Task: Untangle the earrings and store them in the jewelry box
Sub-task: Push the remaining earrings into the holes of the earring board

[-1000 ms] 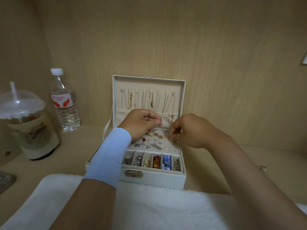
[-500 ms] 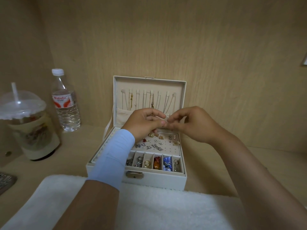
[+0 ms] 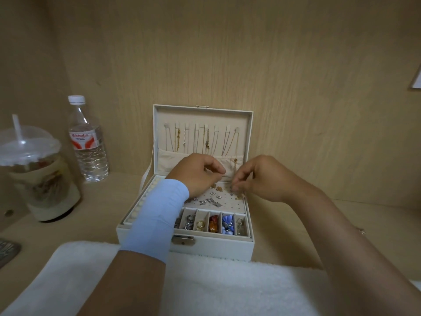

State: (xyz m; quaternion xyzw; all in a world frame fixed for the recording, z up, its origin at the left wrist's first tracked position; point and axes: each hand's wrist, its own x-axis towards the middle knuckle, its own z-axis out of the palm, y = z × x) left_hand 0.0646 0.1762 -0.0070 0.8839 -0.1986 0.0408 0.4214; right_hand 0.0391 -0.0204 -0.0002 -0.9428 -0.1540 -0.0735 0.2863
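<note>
A white jewelry box stands open in the middle, its lid upright with thin necklaces hanging inside. Several small stud earrings sit on the perforated pad, and a front row of compartments holds rings and coloured pieces. My left hand, with a light blue wrist sleeve, hovers over the back left of the pad with curled fingers; I cannot tell whether it holds anything. My right hand pinches a small silver earring at the pad's back right.
A water bottle and a lidded plastic cup with a straw stand at the left. A white fluffy cloth lies in front of the box. A small earring lies on the wooden shelf right of my forearm. Wooden walls close in behind.
Half a second ago my hands met fingertip to fingertip above the pad. They have since parted, and my right hand has dropped to the pad's back right with the small earring.
</note>
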